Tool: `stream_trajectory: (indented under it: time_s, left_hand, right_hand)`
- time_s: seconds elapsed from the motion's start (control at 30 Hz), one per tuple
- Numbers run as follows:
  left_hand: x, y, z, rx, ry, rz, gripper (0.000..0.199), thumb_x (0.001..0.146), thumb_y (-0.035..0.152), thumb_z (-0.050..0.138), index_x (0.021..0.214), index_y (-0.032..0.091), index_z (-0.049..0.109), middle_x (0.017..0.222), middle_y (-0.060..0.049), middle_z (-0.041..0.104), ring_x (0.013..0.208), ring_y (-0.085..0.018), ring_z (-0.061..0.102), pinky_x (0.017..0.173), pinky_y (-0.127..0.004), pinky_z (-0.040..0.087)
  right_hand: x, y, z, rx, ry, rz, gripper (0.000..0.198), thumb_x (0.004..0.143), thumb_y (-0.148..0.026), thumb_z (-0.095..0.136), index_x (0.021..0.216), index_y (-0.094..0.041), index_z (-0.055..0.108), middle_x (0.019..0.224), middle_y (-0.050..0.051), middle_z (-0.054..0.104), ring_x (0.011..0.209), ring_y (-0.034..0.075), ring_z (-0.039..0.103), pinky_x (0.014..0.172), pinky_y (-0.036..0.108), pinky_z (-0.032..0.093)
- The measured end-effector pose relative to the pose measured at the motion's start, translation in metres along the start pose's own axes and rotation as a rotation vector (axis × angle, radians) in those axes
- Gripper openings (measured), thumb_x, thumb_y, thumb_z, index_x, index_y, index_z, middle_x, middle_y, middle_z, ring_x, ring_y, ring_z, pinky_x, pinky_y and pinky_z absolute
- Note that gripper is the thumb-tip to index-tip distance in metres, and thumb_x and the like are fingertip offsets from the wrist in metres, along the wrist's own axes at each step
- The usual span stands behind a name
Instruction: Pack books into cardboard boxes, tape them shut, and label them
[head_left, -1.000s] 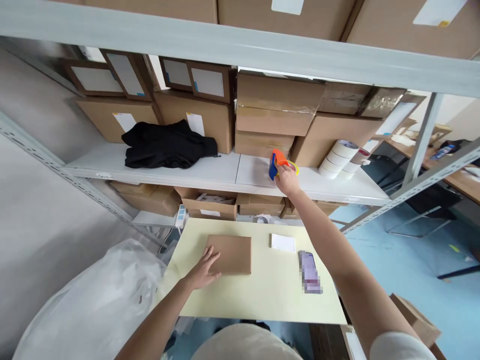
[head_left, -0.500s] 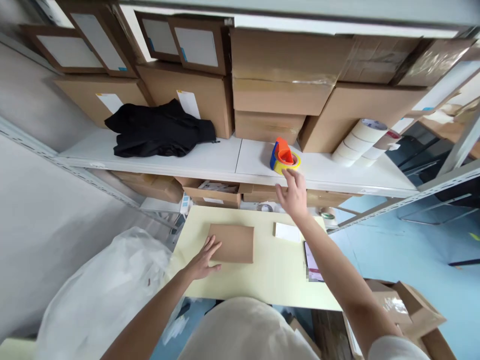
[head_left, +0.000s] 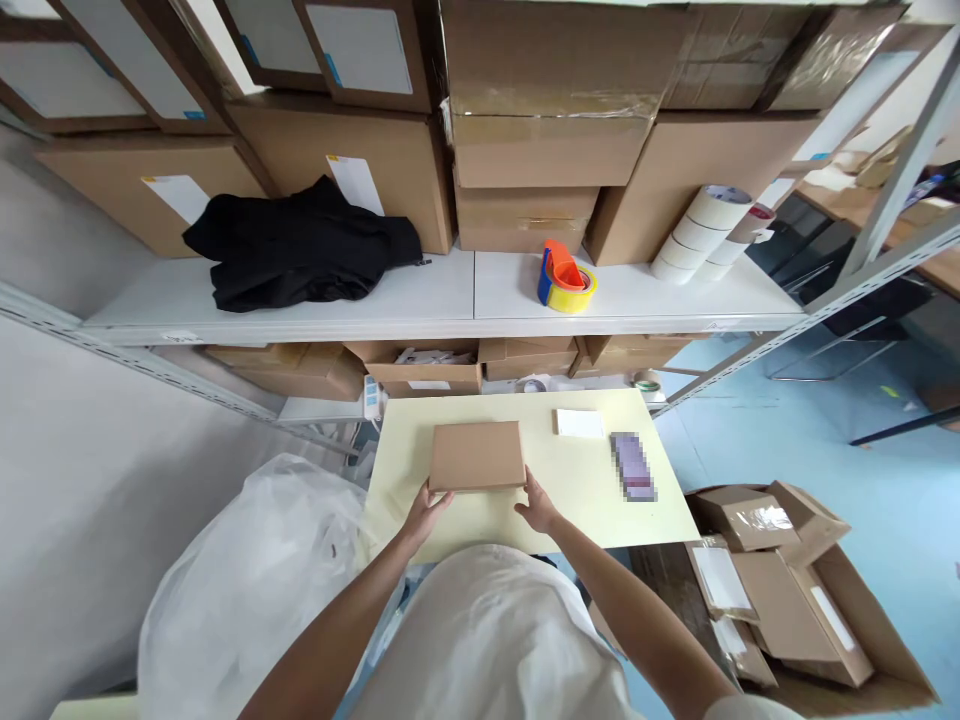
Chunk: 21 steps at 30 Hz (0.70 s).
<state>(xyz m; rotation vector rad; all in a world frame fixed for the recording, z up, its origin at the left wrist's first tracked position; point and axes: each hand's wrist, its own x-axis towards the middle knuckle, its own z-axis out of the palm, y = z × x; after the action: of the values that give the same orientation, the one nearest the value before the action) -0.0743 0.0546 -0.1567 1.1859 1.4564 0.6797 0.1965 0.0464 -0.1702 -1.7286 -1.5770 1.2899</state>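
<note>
Cardboard box (head_left: 478, 457) lay nearer the bench's (head_left: 574, 470) left edge than its right, right hand (head_left: 540, 506) loosely spread at one near corner, left hand (head_left: 424, 514) grip indeterminable; uneven pressure risked skewing it.

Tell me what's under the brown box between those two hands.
Pale yellow tabletop shows around the brown box; the left hand and right hand are at its near corners. The patch directly beneath is covered from view.
</note>
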Motion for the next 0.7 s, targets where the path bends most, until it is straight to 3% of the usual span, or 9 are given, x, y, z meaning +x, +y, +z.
stream_trajectory:
  time_s: [0.07, 0.17, 0.27, 0.4, 0.7]
  left_hand:
    - [-0.004, 0.012, -0.002, 0.114, 0.06, 0.028, 0.063, 0.072, 0.049, 0.059, 0.124, 0.015, 0.047, 0.121, -0.016, 0.058, 0.107, -0.026, 0.06, 0.085, -0.036, 0.051]
    - [-0.007, 0.033, -0.006, 0.291, 0.137, 0.142, 0.05, 0.075, 0.051, 0.054, 0.108, 0.014, 0.057, 0.097, -0.012, 0.062, 0.083, -0.023, 0.062, 0.073, -0.034, 0.051]
    - [-0.005, 0.053, -0.002, 0.403, 0.18, 0.256, 0.04, 0.081, 0.05, 0.046, 0.092, 0.015, 0.063, 0.079, -0.008, 0.061, 0.076, -0.021, 0.06, 0.075, -0.033, 0.049]
    - [-0.001, 0.067, 0.01, 0.439, 0.156, 0.232, 0.037, 0.083, 0.044, 0.046, 0.095, 0.015, 0.066, 0.078, -0.007, 0.063, 0.073, -0.02, 0.061, 0.07, -0.029, 0.047]
    - [0.001, 0.06, 0.017, 0.502, 0.169, 0.137, 0.028, 0.082, 0.038, 0.05, 0.083, 0.016, 0.068, 0.071, -0.005, 0.064, 0.069, -0.018, 0.061, 0.065, -0.026, 0.043]
  right_hand:
    - [-0.003, -0.01, -0.011, -0.013, 0.04, 0.007, 0.077, 0.067, -0.016, 0.059, 0.14, -0.023, 0.034, 0.121, 0.012, 0.055, 0.101, 0.024, 0.059, 0.092, 0.044, 0.047]
    - [-0.012, -0.024, -0.038, -0.057, 0.11, -0.021, 0.056, 0.076, -0.028, 0.054, 0.131, -0.02, 0.046, 0.099, 0.008, 0.06, 0.077, 0.019, 0.06, 0.08, 0.038, 0.051]
    - [-0.023, -0.035, -0.059, -0.115, 0.203, -0.032, 0.04, 0.082, -0.038, 0.047, 0.116, -0.019, 0.058, 0.084, 0.005, 0.059, 0.077, 0.019, 0.059, 0.078, 0.035, 0.049]
    - [-0.03, -0.04, -0.07, -0.127, 0.23, 0.021, 0.033, 0.082, -0.042, 0.044, 0.099, -0.02, 0.063, 0.078, 0.004, 0.061, 0.083, 0.022, 0.058, 0.077, 0.033, 0.047]
    - [-0.023, -0.029, -0.069, -0.063, 0.12, 0.023, 0.03, 0.081, -0.036, 0.045, 0.1, -0.02, 0.061, 0.088, 0.005, 0.067, 0.073, 0.017, 0.061, 0.069, 0.03, 0.048]
